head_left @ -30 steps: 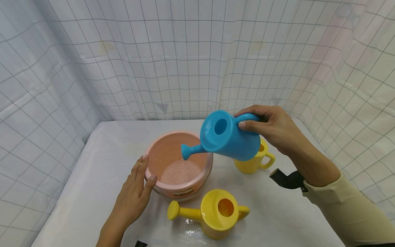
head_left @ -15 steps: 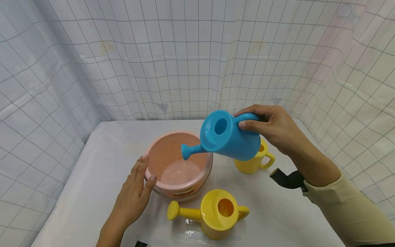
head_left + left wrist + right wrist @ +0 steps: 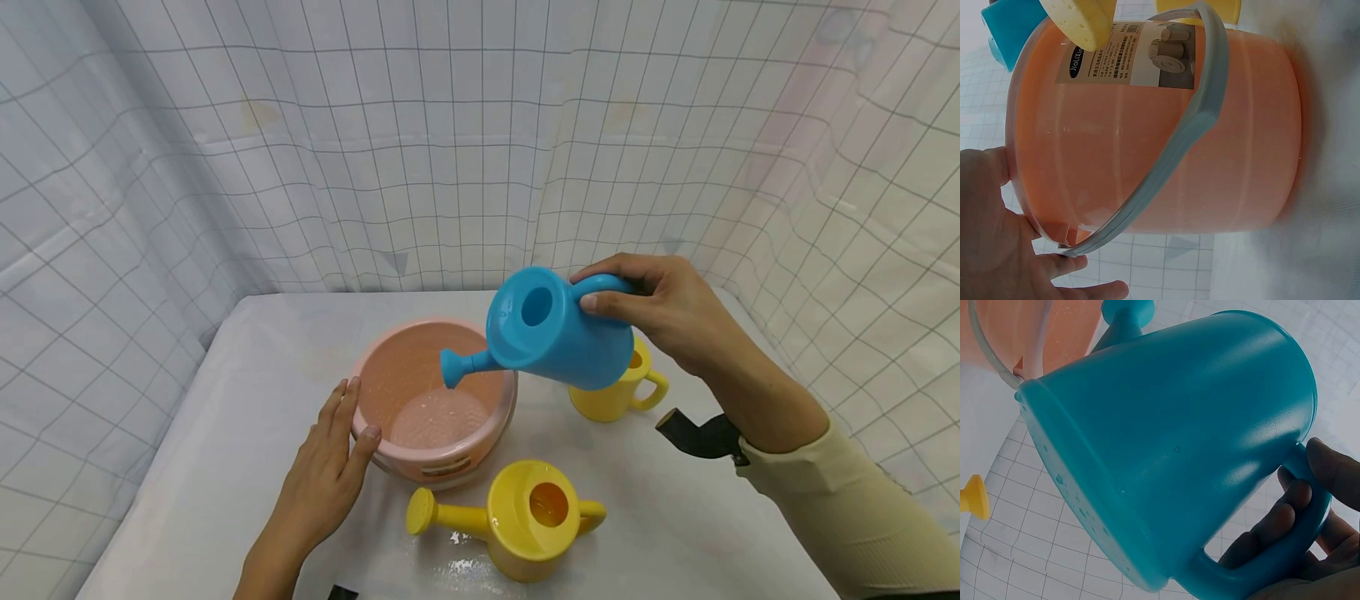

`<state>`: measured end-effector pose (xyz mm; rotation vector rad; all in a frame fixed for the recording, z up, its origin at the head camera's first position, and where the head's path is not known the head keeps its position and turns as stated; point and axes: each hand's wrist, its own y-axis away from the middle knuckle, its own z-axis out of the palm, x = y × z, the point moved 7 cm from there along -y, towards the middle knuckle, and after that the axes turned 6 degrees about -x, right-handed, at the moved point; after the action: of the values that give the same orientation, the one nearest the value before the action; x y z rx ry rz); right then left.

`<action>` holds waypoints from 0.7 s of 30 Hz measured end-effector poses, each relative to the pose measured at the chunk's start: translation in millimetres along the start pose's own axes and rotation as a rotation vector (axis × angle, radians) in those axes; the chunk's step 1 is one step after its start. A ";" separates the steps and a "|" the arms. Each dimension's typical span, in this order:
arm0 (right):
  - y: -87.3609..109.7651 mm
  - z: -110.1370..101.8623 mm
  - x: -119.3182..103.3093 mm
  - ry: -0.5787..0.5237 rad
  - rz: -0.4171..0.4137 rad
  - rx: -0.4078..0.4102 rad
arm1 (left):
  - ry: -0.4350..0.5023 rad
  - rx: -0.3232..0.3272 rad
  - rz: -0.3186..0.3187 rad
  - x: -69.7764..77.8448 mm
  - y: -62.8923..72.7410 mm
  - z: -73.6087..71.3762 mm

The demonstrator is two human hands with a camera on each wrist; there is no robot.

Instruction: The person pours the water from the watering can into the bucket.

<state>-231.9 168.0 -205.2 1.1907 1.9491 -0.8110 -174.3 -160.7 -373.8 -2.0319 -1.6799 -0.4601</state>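
My right hand [image 3: 667, 308] grips the handle of a blue watering can [image 3: 577, 346]. The can is tilted left, and its spout head [image 3: 452, 368] hangs over a pink bucket [image 3: 491, 442]. Shallow water [image 3: 438, 419] with faint ripples covers the bucket's bottom. In the right wrist view, fingers curl through the can's handle [image 3: 1297, 550] and drops cling to its underside. My left hand [image 3: 322, 467] touches the bucket's left rim with extended fingers. The left wrist view shows this hand beside the rim, near the end of the grey bail handle [image 3: 1166, 162].
A yellow watering can [image 3: 517, 542] stands in front of the bucket, its spout pointing left, beside a wet patch [image 3: 465, 571]. Another yellow can [image 3: 603, 402] stands behind the blue one, partly hidden. Grid-patterned white curtains [image 3: 480, 167] enclose the white table [image 3: 292, 333] behind and on both sides.
The splashing and ripples in the bucket have lessened as the trickle from the blue can's spout thins out. Both hands and the can have stayed almost still.
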 end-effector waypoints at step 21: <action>0.2 -0.7 0.0 0.018 0.003 0.003 | 0.009 0.002 0.002 -0.9 0.1 0.2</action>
<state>-231.9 168.7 -204.8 1.2068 1.9607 -0.8042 -174.5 -161.4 -374.5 -2.0275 -1.6722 -0.4661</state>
